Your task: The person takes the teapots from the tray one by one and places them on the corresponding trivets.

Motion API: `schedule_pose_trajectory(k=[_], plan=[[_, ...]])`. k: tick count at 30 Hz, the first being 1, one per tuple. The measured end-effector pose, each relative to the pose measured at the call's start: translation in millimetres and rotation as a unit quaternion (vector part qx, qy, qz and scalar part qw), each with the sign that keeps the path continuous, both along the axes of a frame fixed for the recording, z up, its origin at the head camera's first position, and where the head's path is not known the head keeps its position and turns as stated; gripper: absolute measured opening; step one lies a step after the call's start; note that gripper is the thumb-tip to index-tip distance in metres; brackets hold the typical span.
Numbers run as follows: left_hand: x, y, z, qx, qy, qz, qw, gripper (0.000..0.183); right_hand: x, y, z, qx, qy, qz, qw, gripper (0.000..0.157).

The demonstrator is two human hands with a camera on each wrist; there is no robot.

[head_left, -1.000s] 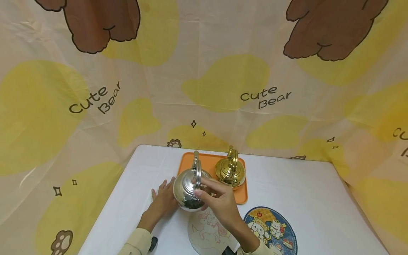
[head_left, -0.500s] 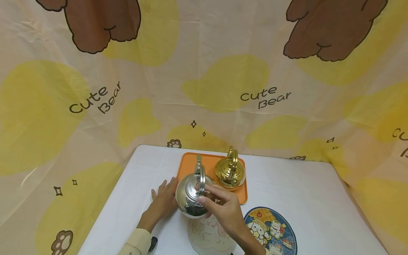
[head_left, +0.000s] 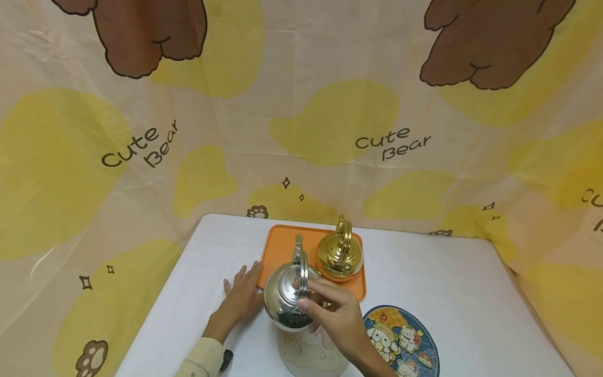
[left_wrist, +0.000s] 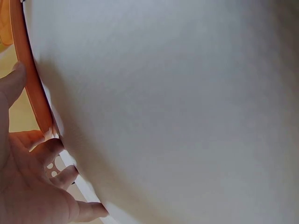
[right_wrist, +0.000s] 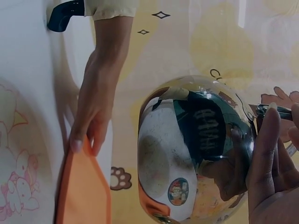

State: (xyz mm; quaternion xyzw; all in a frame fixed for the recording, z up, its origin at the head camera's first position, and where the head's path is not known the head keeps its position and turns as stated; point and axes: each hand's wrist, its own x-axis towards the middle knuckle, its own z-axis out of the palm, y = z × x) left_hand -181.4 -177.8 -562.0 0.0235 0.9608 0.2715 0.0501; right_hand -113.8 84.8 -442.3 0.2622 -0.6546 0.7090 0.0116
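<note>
Gold kettle [head_left: 340, 254]: upright on the tray's right half, handle raised.
Pale round mat [head_left: 308, 353]: on the table at 6 o'clock, faint pink drawing.
Blue round mat [head_left: 405, 343]: just beside the pale one, at its 3 o'clock, cartoon animals.
Backdrop [head_left: 301, 131]: bear-print cloth reading "Cute Bear", at 12 o'clock.

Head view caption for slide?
Right hand lifts silver kettle by its handle; left hand steadies orange tray holding gold kettle.

Head view bright, evenly lit, sharp; wide-angle bending toward edges. Silver kettle [head_left: 286, 301] mirrors surroundings, glare on gold kettle [head_left: 340, 255]. Left wrist view soft, worktop [left_wrist: 177, 102] washed out, shadow at 7 o'clock. Right wrist view dimmer, hand [right_wrist: 273, 177] blurred.
</note>
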Motion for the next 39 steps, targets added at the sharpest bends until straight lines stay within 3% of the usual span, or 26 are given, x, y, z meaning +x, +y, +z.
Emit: schedule_pose_trajectory(k=[12, 25, 39], plan=[[-2.3, 1, -0.7, -0.003, -0.019, 0.005, 0.9998, 0.088, 7.1, 7, -4.6, 0.004, -0.006, -0.002, 1.000, 0.035], [-4.0, 1, -3.4, -0.011, 0.003, -0.007, 0.9999, 0.091, 15.3, 18, -17.3, 0.004, -0.016, -0.009, 1.000, 0.033], [-5.3, 0, -3.7, -0.008, -0.003, -0.007, 0.9999, 0.091, 27.3, 20, -26.2, 0.026, -0.089, -0.037, 0.995, 0.031]])
